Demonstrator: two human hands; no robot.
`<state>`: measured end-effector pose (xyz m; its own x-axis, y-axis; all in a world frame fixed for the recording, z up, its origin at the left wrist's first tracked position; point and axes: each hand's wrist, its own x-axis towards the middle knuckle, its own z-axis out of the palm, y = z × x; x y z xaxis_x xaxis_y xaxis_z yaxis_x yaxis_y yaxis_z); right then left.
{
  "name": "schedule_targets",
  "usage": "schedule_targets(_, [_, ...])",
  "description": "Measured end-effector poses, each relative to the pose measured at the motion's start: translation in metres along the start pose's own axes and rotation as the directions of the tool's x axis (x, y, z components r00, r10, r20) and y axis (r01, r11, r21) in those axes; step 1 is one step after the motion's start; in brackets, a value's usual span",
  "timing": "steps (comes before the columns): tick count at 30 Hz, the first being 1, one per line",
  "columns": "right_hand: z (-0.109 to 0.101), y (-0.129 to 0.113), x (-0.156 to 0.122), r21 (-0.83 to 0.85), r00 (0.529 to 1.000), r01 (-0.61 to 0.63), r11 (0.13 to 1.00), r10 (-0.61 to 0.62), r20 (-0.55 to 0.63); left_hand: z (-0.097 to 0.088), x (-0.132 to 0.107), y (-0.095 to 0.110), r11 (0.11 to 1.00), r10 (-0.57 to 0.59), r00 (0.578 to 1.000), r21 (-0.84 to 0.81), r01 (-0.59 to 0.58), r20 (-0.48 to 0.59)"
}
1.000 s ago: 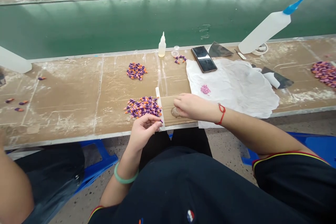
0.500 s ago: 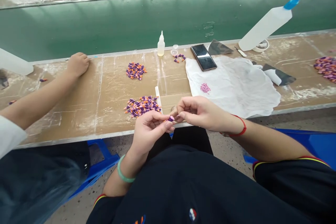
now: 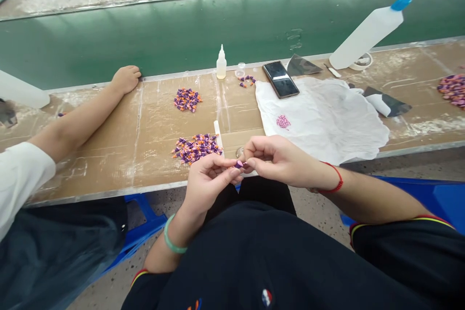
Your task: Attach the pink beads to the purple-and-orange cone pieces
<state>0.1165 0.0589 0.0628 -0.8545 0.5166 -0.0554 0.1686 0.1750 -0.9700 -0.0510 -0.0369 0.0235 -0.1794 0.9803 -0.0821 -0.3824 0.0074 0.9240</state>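
Note:
My left hand (image 3: 210,180) pinches a small purple piece (image 3: 239,164) with a pink end between thumb and fingertips. Right beside it, my right hand (image 3: 274,157) has its thumb and forefinger pressed together at the pink end; whatever they hold is too small to make out. Just beyond my left hand lies a pile of purple, orange and pink pieces (image 3: 196,148), with a white stick (image 3: 218,133) at its right edge. A little heap of tiny pink bits (image 3: 283,122) rests on a white cloth (image 3: 327,116) beyond my right hand.
Farther back are a second pile of pieces (image 3: 187,100), a small dropper bottle (image 3: 221,64), and a phone (image 3: 281,80). A large white bottle (image 3: 366,38) with a blue nozzle leans at the right, by a tape roll (image 3: 362,61). A co-worker's arm (image 3: 87,114) reaches over the table at left.
My right fingertips have come closer to the purple piece in my left hand and now meet its end. The co-worker's hand has moved to the right along the table's back edge.

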Motion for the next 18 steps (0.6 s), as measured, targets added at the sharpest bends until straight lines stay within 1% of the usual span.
schedule_targets(12, [0.0004, -0.0001, 0.0012, -0.098, 0.998, 0.054, 0.994, -0.057, -0.020, 0.0020, 0.0011, 0.0001, 1.000, 0.029, 1.000, -0.007, -0.029, 0.000])
schedule_targets(15, [0.0006, -0.0001, 0.0010, -0.158, 0.995, 0.085, 0.984, -0.093, -0.041, 0.0028, 0.0013, 0.0009, 0.999, 0.027, 0.999, 0.021, -0.027, -0.020])
schedule_targets(18, [0.0001, -0.0004, 0.0003, -0.231, 0.992, 0.106, 0.967, -0.117, -0.037, 0.0028, 0.0018, 0.0017, 0.998, 0.016, 1.000, 0.068, -0.014, -0.025])
